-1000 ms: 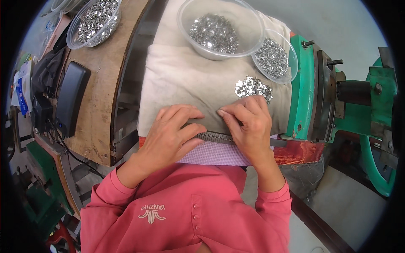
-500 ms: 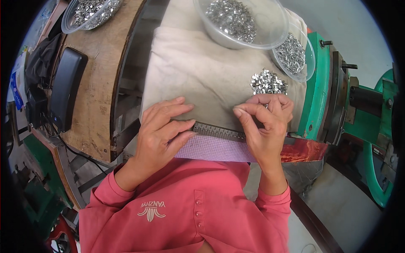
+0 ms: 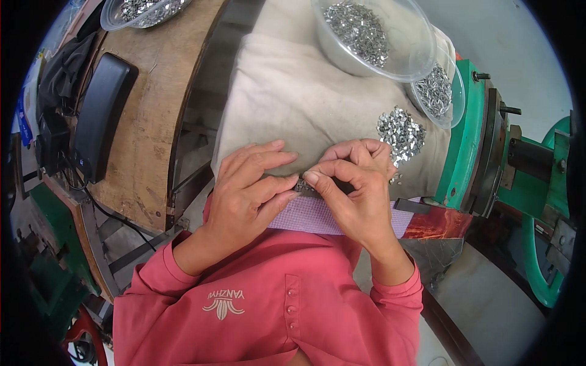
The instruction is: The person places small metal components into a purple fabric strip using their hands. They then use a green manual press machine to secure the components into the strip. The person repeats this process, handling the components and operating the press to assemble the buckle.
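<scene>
A dark slotted metal bar (image 3: 412,206) lies across a purple woven cloth (image 3: 400,222) at the near edge of the padded surface, mostly covered by my hands. My left hand (image 3: 247,186) holds the bar's left end between thumb and index finger, its other fingers stretched out. My right hand (image 3: 360,186) is over the bar with thumb and index finger pinched, close to the left fingertips. Whatever it pinches is too small to make out. Beyond it lies a loose pile of small shiny metal pieces (image 3: 400,133).
Clear plastic bowls of metal pieces (image 3: 357,33) and thin metal bits (image 3: 434,91) stand at the back right. Green machinery (image 3: 458,140) borders the right. To the left, a wooden table (image 3: 143,122) bears a black case (image 3: 104,119) and another bowl (image 3: 146,15).
My right hand has moved left along the bar, from near the pile to beside my left fingertips. My left hand keeps its hold. The whole view has shifted slightly.
</scene>
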A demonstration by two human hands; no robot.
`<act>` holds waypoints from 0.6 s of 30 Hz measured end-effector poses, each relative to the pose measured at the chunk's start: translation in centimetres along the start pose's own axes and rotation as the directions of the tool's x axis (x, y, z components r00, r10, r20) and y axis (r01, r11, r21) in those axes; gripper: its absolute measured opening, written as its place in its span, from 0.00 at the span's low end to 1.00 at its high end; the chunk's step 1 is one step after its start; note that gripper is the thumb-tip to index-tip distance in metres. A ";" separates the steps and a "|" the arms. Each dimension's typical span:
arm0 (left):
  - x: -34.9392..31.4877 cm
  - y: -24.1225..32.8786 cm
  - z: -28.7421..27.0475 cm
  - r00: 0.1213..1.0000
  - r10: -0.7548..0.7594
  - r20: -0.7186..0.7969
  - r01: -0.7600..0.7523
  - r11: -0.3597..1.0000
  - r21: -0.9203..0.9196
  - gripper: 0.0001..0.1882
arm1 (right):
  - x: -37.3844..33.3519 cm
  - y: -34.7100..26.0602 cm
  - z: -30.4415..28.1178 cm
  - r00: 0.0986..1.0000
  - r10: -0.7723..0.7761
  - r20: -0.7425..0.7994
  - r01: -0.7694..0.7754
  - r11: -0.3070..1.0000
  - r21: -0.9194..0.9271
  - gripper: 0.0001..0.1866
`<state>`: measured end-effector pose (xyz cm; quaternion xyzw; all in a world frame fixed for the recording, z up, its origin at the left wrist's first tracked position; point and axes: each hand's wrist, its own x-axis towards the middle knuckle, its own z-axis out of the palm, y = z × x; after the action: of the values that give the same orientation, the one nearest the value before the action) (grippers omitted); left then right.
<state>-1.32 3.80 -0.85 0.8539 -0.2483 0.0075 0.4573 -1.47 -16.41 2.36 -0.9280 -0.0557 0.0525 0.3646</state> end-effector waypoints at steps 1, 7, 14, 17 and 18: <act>0.0 0.0 0.0 1.000 0.001 -0.001 -0.001 1.000 0.001 0.11 | 0.0 0.0 0.0 1.000 -0.001 -0.002 0.001 1.000 0.000 0.06; -0.1 -0.2 0.1 1.000 0.011 -0.009 -0.011 1.000 -0.007 0.11 | -0.1 -0.2 0.2 0.999 -0.019 -0.031 0.016 0.997 -0.073 0.07; 0.0 -0.2 0.1 1.000 0.015 -0.011 -0.015 1.000 0.006 0.11 | -0.3 -0.5 0.2 1.000 -0.001 -0.025 -0.002 0.995 -0.098 0.07; -0.2 -0.2 0.1 1.000 0.003 0.004 -0.004 1.000 0.007 0.12 | -0.4 -0.2 0.1 1.000 -0.003 -0.022 0.001 0.996 -0.094 0.07; -0.3 -0.3 0.1 1.000 -0.002 0.012 0.002 1.000 0.007 0.12 | -0.4 -0.2 0.1 1.000 -0.003 -0.020 0.002 0.996 -0.091 0.07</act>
<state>-1.49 3.98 -1.18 0.8556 -0.2503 0.0030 0.4530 -1.91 -16.29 2.44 -0.9440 -0.0555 0.0401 0.3227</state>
